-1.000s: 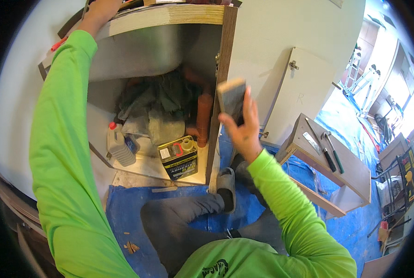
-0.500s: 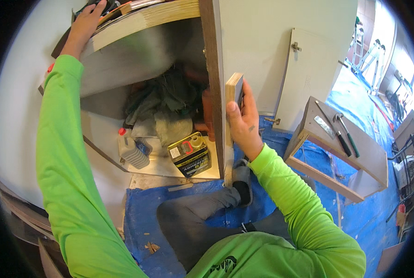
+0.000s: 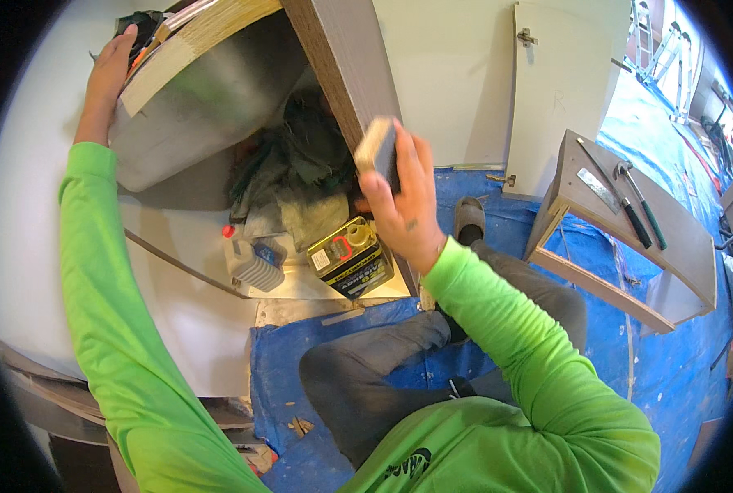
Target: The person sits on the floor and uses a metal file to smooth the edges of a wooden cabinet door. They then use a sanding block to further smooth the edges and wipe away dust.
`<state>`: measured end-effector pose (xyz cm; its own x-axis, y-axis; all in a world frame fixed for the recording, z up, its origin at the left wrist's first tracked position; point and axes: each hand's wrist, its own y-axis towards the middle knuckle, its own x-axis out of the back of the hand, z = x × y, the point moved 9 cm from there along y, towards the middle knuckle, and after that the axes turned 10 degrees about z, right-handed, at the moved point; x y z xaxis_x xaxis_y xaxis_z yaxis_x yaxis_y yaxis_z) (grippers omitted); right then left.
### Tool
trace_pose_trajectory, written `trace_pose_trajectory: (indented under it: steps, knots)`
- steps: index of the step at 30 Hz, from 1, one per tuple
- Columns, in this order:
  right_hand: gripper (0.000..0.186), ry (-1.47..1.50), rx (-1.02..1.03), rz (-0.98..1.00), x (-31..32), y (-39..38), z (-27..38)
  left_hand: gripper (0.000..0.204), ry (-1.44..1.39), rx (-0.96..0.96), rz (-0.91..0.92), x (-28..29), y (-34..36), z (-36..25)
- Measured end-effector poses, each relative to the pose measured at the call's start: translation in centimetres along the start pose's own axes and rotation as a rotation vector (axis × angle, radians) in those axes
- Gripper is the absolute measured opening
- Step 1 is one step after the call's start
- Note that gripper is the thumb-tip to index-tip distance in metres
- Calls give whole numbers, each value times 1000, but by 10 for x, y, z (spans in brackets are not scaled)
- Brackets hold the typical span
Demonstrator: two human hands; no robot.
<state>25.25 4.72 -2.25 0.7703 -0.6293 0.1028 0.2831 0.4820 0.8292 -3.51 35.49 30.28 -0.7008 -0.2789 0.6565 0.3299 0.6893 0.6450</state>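
Observation:
My right hand (image 3: pixel 411 193) grips a small plywood block (image 3: pixel 376 148) with pale layered edges and a dark face, thumb on one side and fingers on the other. The block is slightly blurred and tilted, close to the grey-brown upright side panel (image 3: pixel 346 66) of an open cabinet; I cannot tell whether they touch. At the upper left, my left hand (image 3: pixel 110 78) lies with fingers stretched out at the end of the cabinet's pale top edge (image 3: pixel 206 45), beside a dark bundle (image 3: pixel 143 31).
Inside the cabinet are dark cloths (image 3: pixel 301 156), a white jug with a red cap (image 3: pixel 254 261) and a yellow-and-black metal can (image 3: pixel 351 259). At right, a drawer-like wooden frame (image 3: pixel 580 177) carries a hammer (image 3: pixel 641 201) and another long tool. Blue sheeting (image 3: pixel 498 191) covers the floor.
My right hand has brought the block up and left, tilting it toward the cabinet's side panel. The view has turned, so the cabinet appears more slanted. My left hand stays at the cabinet top.

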Motion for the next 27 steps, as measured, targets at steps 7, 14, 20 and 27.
trace_pose_trajectory:
  steps: [7,14,20,27]
  knots:
    - [68,-47,10,71,7,8,-2,77,23,-22,-1,-9,-5,-8]
    - [67,8,-45,92,1,-23,-14,81,19,-24,-14,-2,5,6]
    - [68,-65,35,55,12,22,12,84,54,-58,-2,-11,5,-3]
    - [72,-104,-75,95,9,-56,-25,87,2,-20,8,-12,3,-3]
